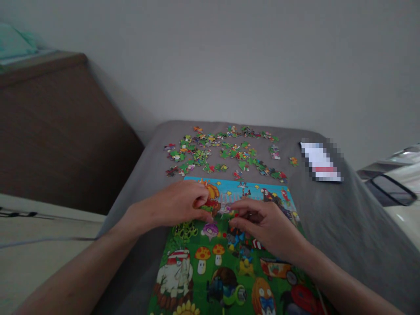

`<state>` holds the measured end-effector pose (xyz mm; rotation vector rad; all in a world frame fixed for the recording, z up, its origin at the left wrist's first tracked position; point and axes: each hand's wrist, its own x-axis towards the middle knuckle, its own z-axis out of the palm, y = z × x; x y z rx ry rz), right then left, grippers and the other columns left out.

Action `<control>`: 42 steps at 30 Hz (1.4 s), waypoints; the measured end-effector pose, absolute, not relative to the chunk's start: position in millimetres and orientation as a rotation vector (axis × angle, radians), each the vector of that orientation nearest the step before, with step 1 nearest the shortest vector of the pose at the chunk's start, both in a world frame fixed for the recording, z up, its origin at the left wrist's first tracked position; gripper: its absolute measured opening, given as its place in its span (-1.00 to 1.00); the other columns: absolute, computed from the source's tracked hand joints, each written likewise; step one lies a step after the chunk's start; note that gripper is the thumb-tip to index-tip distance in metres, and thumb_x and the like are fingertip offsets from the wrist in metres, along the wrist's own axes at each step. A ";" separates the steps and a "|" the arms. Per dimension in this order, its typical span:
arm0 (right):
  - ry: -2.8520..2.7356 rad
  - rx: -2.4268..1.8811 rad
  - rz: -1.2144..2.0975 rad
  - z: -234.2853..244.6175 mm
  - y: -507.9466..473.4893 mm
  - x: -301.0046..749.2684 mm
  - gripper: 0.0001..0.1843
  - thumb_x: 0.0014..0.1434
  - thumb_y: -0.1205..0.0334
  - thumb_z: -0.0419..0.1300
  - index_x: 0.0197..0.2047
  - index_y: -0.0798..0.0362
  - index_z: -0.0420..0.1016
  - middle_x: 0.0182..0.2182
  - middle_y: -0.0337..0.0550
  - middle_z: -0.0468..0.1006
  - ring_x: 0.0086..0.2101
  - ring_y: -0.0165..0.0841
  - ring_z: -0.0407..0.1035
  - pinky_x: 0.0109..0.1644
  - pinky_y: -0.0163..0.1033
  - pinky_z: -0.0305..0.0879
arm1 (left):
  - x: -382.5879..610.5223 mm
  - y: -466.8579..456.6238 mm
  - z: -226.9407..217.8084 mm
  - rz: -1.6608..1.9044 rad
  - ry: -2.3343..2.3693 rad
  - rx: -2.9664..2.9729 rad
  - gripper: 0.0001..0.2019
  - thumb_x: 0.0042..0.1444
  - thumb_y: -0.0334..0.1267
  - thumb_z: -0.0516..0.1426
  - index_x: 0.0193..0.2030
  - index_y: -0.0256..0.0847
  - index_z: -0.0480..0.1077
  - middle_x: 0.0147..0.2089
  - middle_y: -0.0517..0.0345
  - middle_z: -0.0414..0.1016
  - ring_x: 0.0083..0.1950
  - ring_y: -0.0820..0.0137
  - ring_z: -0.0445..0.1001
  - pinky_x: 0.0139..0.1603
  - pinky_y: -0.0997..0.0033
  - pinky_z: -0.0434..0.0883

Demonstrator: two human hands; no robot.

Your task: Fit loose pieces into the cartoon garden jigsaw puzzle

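Note:
A colourful cartoon jigsaw picture [229, 271] lies flat on a grey cloth-covered table [328, 218]. My left hand [177, 203] rests on its upper left part with the fingers curled and pinched; what they hold is hidden. My right hand [262, 221] sits just to the right, fingers bent and pressed together over the picture's middle, seemingly pinching a small puzzle piece. The two hands nearly meet. Several loose puzzle pieces [223, 153] are scattered beyond the picture, toward the wall.
A blurred white card or phone [320, 162] lies at the table's far right. A brown headboard [55, 131] stands on the left. A light object with a dark frame [390, 188] sits off the table's right edge. A plain wall is behind.

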<state>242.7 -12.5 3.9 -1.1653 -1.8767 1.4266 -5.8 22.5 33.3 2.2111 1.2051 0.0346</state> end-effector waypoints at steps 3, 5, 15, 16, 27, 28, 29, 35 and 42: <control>-2.074 -1.090 1.302 9.4 -16.3 240.8 -0.78 0.29 0.26 0.22 -0.02 -0.05 0.60 -0.30 -0.22 0.66 -0.33 -0.38 0.52 -0.25 -0.27 0.42 | -4.1 22.0 29.3 -0.022 1.097 2.208 -0.59 0.13 -0.12 0.33 -0.47 -0.18 0.18 -0.43 0.31 0.28 -0.37 0.44 0.23 -0.38 0.35 0.01; -2.212 -1.004 1.222 11.7 -20.1 237.2 -0.74 0.33 0.29 0.18 0.04 -0.07 0.59 -0.17 -0.19 0.67 -0.20 -0.36 0.54 -0.09 -0.23 0.43 | -5.3 23.4 25.9 -0.051 1.095 2.220 -0.60 0.12 -0.18 0.34 -0.48 -0.19 0.17 -0.44 0.30 0.27 -0.36 0.44 0.24 -0.39 0.35 0.01; -2.631 -0.890 0.771 -8.1 -29.8 226.2 -0.73 0.37 0.28 0.16 0.10 0.07 0.53 -0.26 -0.11 0.60 -0.26 -0.24 0.51 -0.19 -0.15 0.44 | -9.1 24.3 17.0 -0.030 1.110 2.247 -0.61 0.11 -0.17 0.34 -0.48 -0.19 0.20 -0.43 0.28 0.30 -0.36 0.42 0.24 -0.40 0.36 0.02; -2.645 -0.888 0.730 -7.9 -29.4 227.1 -0.72 0.37 0.28 0.16 0.10 0.09 0.52 -0.27 -0.11 0.59 -0.27 -0.24 0.51 -0.20 -0.15 0.45 | -8.8 24.1 17.7 -0.036 1.111 2.253 -0.61 0.11 -0.16 0.35 -0.48 -0.19 0.20 -0.43 0.28 0.30 -0.36 0.42 0.25 -0.40 0.36 0.01; -2.682 -0.786 0.485 -3.4 -32.6 224.2 -0.75 0.26 0.33 0.28 0.02 0.06 0.56 -0.23 -0.12 0.57 -0.25 -0.23 0.48 -0.23 -0.12 0.50 | -9.3 23.8 16.1 -0.024 1.117 2.266 -0.61 0.08 -0.14 0.36 -0.47 -0.19 0.21 -0.42 0.29 0.31 -0.35 0.41 0.25 -0.40 0.36 0.03; -2.684 -0.775 0.460 -3.8 -32.6 222.9 -0.74 0.25 0.34 0.29 0.02 0.07 0.57 -0.23 -0.12 0.56 -0.26 -0.23 0.48 -0.24 -0.13 0.50 | -9.4 23.9 15.6 -0.020 1.116 2.265 -0.61 0.09 -0.14 0.36 -0.47 -0.19 0.21 -0.42 0.29 0.30 -0.35 0.41 0.25 -0.40 0.36 0.03; -2.686 -0.767 0.434 -4.0 -32.6 221.8 -0.73 0.24 0.35 0.29 0.02 0.08 0.57 -0.24 -0.12 0.56 -0.27 -0.23 0.47 -0.26 -0.13 0.50 | -9.4 23.9 15.1 -0.018 1.115 2.262 -0.61 0.09 -0.15 0.36 -0.47 -0.19 0.21 -0.42 0.29 0.30 -0.35 0.41 0.25 -0.39 0.36 0.03; -2.680 -0.740 0.348 -2.1 -32.5 222.1 -0.80 0.22 0.38 0.30 -0.06 0.14 0.58 -0.23 -0.08 0.56 -0.28 -0.22 0.47 -0.28 -0.11 0.54 | -11.3 23.8 13.2 -0.029 1.114 2.256 -0.62 0.09 -0.15 0.35 -0.47 -0.18 0.22 -0.41 0.29 0.30 -0.33 0.40 0.27 -0.39 0.35 0.04; -2.702 -0.755 0.376 2.2 -35.4 228.7 -0.89 0.26 0.38 0.26 -0.14 0.12 0.58 -0.24 -0.10 0.58 -0.27 -0.24 0.50 -0.24 -0.12 0.54 | -12.2 23.6 12.0 -0.012 1.114 2.250 -0.59 0.06 -0.10 0.38 -0.46 -0.18 0.21 -0.41 0.29 0.30 -0.35 0.41 0.25 -0.40 0.35 0.04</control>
